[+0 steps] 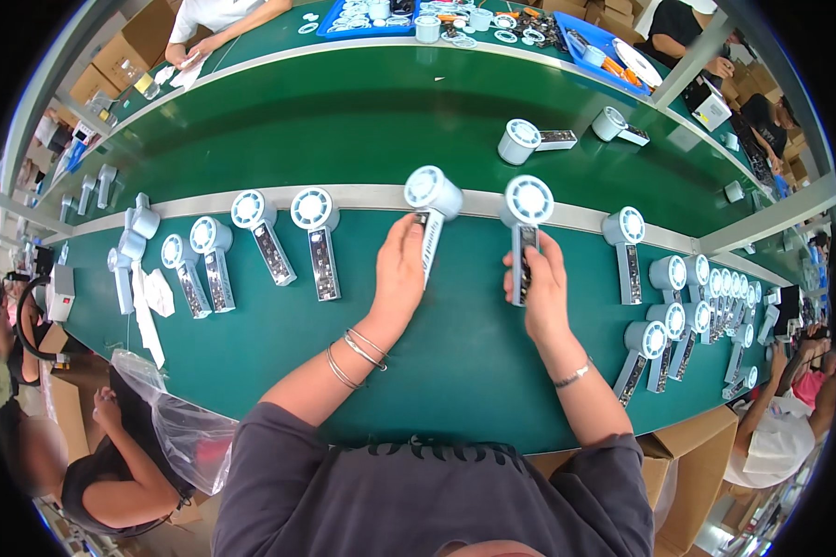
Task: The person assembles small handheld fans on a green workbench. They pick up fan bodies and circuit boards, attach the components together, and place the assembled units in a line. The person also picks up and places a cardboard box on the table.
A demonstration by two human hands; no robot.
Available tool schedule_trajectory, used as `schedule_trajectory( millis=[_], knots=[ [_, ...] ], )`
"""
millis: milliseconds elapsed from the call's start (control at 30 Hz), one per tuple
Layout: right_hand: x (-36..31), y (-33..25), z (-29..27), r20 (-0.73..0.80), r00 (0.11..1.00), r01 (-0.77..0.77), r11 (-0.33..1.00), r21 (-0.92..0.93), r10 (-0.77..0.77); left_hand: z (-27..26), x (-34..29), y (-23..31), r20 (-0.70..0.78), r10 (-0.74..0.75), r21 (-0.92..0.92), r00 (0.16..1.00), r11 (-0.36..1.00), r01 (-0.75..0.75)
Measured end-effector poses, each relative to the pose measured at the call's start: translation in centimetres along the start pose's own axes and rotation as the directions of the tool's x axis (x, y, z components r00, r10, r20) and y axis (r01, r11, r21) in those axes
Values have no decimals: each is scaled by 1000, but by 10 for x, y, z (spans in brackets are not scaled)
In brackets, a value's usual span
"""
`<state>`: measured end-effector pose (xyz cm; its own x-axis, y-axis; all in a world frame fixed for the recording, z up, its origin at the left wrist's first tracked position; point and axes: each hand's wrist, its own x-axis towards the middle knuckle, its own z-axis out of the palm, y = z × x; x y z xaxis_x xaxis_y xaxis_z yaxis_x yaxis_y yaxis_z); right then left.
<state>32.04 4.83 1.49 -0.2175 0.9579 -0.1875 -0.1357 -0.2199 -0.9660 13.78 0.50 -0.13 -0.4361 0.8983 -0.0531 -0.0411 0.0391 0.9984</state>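
Observation:
My left hand (401, 265) is wrapped round the handle of a light blue handheld fan (434, 192), whose round head tilts up at the far side of the green bench. In my right hand (543, 277) is a second handheld fan (529, 200), its handle open along the front with dark electronics showing. Both fans are held side by side, apart from each other. Left of my hands, several similar fans (316, 210) lie with open handles toward me. Another fan (626, 226) lies to the right of my right hand.
Rows of fans (671, 320) crowd the bench's right end. Beyond a pale rail (362, 197), two fans (520, 141) lie on the far green surface. White cloths (158, 292) lie at left. Blue trays (367, 20) hold parts. A cardboard box (706, 464) stands right; co-workers sit around.

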Motion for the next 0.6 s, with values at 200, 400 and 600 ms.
schedule_trajectory(
  millis=[200,400,600],
  knots=[
    [18,30,38,79,996,46,999,-20,-44,-10,6,-8,-44,-101,-247,994,965,87],
    [19,34,31,80,995,64,998,-15,-62,-8,2,-10,82,-109,-383,991,914,133],
    [16,35,34,59,990,131,991,-35,-129,-6,-2,-4,261,-108,-412,959,886,212]
  ],
)
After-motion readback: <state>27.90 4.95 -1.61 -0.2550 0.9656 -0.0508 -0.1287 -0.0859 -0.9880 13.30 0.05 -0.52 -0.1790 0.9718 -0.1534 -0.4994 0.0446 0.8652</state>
